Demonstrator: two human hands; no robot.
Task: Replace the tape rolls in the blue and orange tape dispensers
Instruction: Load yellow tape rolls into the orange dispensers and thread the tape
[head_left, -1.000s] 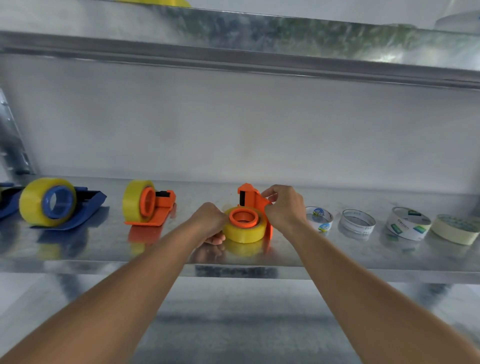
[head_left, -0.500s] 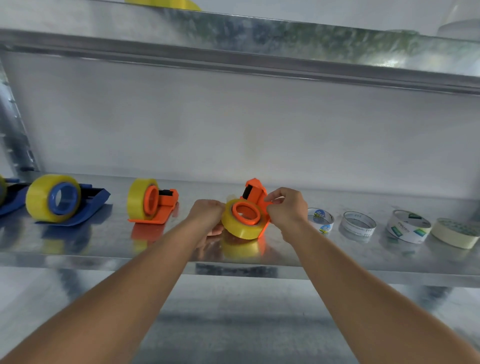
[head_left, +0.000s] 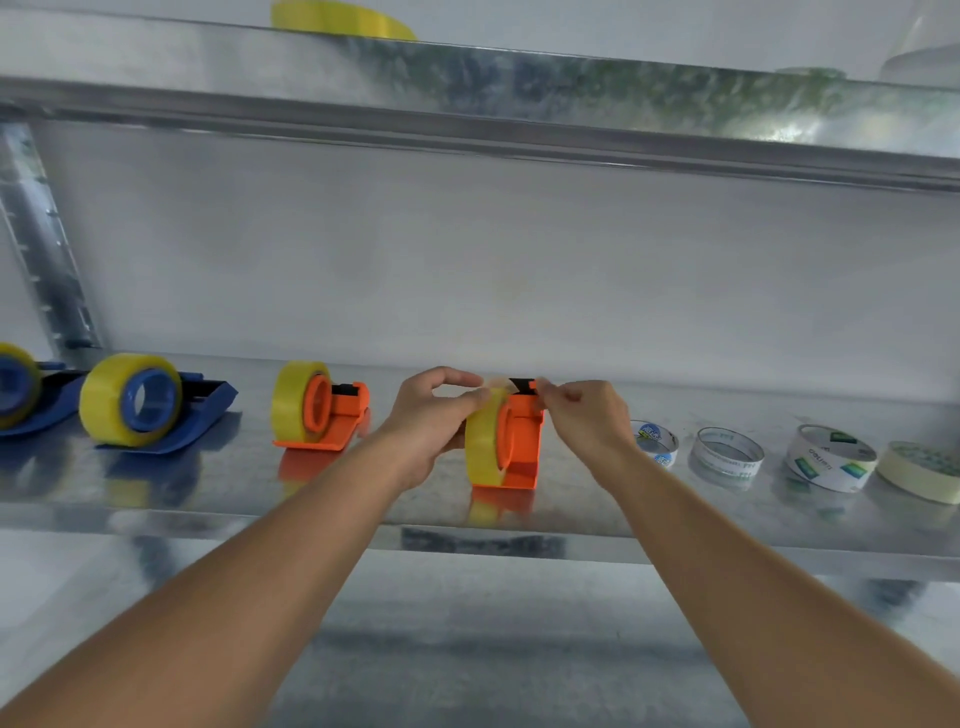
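An orange tape dispenser (head_left: 522, 447) stands upright on the metal shelf (head_left: 582, 512) in the middle, with a yellow tape roll (head_left: 482, 441) on its hub. My left hand (head_left: 431, 421) pinches the top of that roll between thumb and fingers. My right hand (head_left: 582, 415) grips the dispenser's black cutter end. A second orange dispenser (head_left: 324, 410) with a yellow roll stands to the left. Further left is a blue dispenser (head_left: 156, 402) with a yellow roll, and another blue one (head_left: 21, 392) is cut off by the left edge.
To the right on the shelf lie several nearly spent tape cores (head_left: 726, 453) and a cream masking tape roll (head_left: 922, 470). An upper shelf (head_left: 519, 104) overhangs, with a yellow roll (head_left: 343, 21) on it. A perforated upright (head_left: 41, 249) stands at the left.
The middle orange dispenser went from lying flat to tilted to upright on its base. My left hand moved up onto the roll's top, my right hand to the cutter end.
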